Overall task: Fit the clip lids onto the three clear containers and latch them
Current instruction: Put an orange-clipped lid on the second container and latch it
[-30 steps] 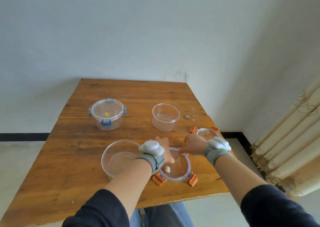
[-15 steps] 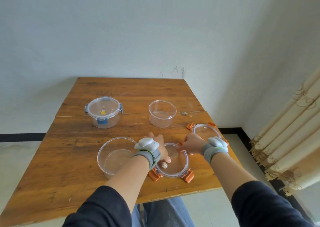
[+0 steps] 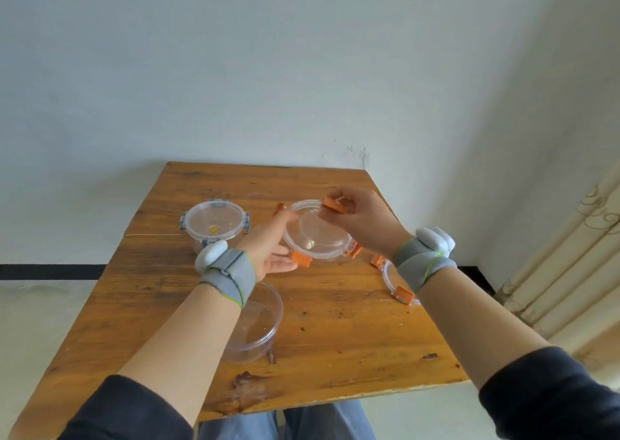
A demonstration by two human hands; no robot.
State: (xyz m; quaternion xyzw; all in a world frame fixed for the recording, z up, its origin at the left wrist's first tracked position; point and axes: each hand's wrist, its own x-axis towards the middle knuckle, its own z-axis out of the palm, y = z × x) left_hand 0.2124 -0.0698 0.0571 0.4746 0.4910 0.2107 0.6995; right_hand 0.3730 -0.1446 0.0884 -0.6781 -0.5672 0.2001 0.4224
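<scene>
Both hands hold a round clear lid with orange clips (image 3: 315,235) up over the middle of the table, tilted toward me. My left hand (image 3: 271,248) cups its left and lower edge. My right hand (image 3: 359,221) pinches the orange clip at its top. A large clear container (image 3: 258,325) stands open near me, partly hidden by my left forearm. A second orange-clip lid (image 3: 397,288) lies flat at the right, partly covered by my right wrist. The blue-clip container (image 3: 214,224) at the back left has its lid on. I cannot make out the small clear container behind the raised lid.
The wooden table (image 3: 335,339) ends close to my body and at the right near the second lid. A white wall stands behind it. A curtain (image 3: 570,271) hangs to the right.
The orange-clip lid has left the table near me. Both hands have carried it up and away from me, over the middle of the table.
</scene>
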